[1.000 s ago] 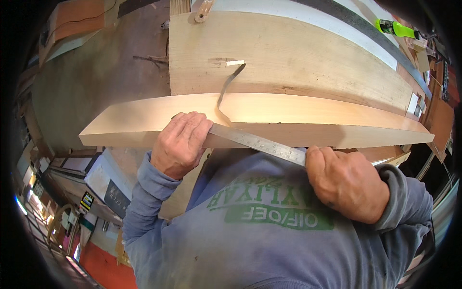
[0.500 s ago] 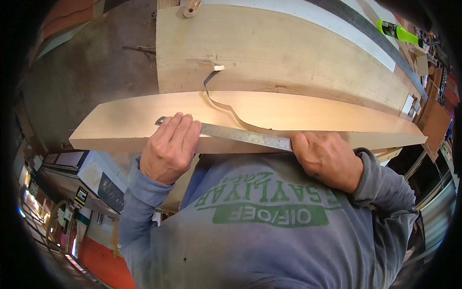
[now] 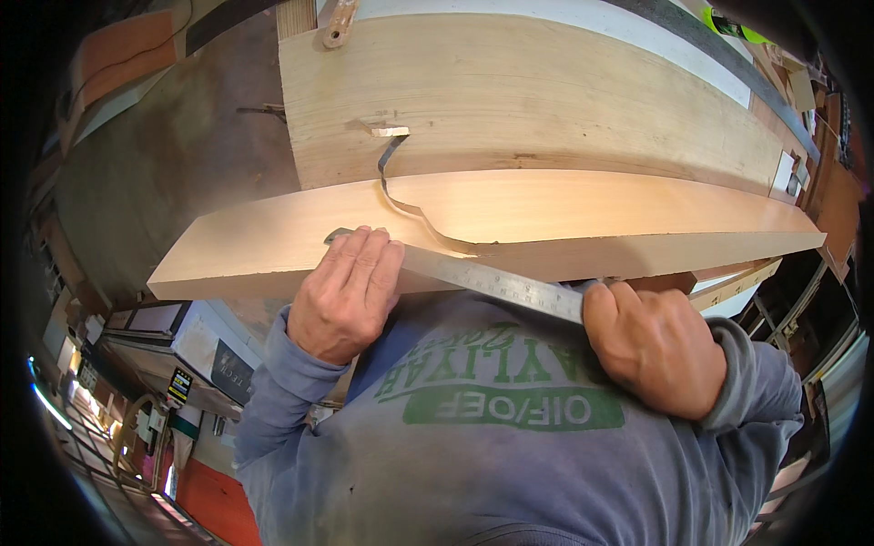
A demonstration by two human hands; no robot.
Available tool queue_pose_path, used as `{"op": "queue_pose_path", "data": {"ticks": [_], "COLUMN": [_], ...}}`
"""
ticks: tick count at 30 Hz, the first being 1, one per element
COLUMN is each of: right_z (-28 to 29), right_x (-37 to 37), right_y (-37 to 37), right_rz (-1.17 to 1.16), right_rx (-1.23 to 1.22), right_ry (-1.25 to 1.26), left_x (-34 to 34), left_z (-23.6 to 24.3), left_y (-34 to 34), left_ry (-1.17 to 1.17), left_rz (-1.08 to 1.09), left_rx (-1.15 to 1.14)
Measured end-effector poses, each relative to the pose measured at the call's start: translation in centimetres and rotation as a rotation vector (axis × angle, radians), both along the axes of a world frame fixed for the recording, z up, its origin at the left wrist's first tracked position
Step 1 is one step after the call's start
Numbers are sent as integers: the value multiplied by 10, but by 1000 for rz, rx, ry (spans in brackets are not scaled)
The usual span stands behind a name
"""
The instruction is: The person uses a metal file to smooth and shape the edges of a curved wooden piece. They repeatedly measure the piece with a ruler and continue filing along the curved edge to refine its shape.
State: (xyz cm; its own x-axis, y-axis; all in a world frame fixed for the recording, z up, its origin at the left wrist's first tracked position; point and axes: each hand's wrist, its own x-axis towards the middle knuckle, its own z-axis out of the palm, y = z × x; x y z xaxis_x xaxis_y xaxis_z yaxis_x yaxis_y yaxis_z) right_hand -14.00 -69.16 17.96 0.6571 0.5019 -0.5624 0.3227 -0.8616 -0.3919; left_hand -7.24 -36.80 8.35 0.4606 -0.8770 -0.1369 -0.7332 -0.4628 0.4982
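Observation:
A steel ruler (image 3: 496,284) slants across the near edge of a long pale wood-faced board (image 3: 583,202). My left hand (image 3: 344,293) is closed over the ruler's left part, its fingers pressed together on top of the board's edge. The ruler's rounded end pokes out past those fingers. Around the ruler's right end my right hand (image 3: 654,348) makes a fist, off the board and in front of my shirt. A thin curled strip (image 3: 407,209) rises from the near edge, still joined to it at the right, and bends back over the board's top face.
Behind the board lies a larger wooden panel (image 3: 510,91), with a wooden-handled tool (image 3: 340,25) at its far left. A green bottle (image 3: 736,27) stands at the far right. Below left is a white box (image 3: 202,341). A yellowish folding rule or slat (image 3: 736,284) shows beyond my right hand.
My right hand has swung toward me and right, pulling the ruler's right end off the board's edge. The ruler slants more steeply. The left hand sits slightly further right in view.

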Motion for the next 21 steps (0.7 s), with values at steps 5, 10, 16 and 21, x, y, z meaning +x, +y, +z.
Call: {"op": "queue_pose_path", "data": {"ticks": [5, 10, 16, 21], "right_z": [-24, -25, -65, -36], "right_x": [-1, -4, -3, -2], "right_y": [-9, -15, -22, -24], "right_rz": [-4, 17, -129, -100], "right_rx": [103, 67, 298, 205], "right_ry": [-38, -28, -4, -35], "left_x": [3, 6, 5, -1], "left_z": [3, 3, 7, 13], "left_y": [1, -3, -4, -20], "left_ry": [34, 81, 47, 16], "left_rz": [-43, -62, -12, 4], "left_rx": [70, 89, 134, 102]}}
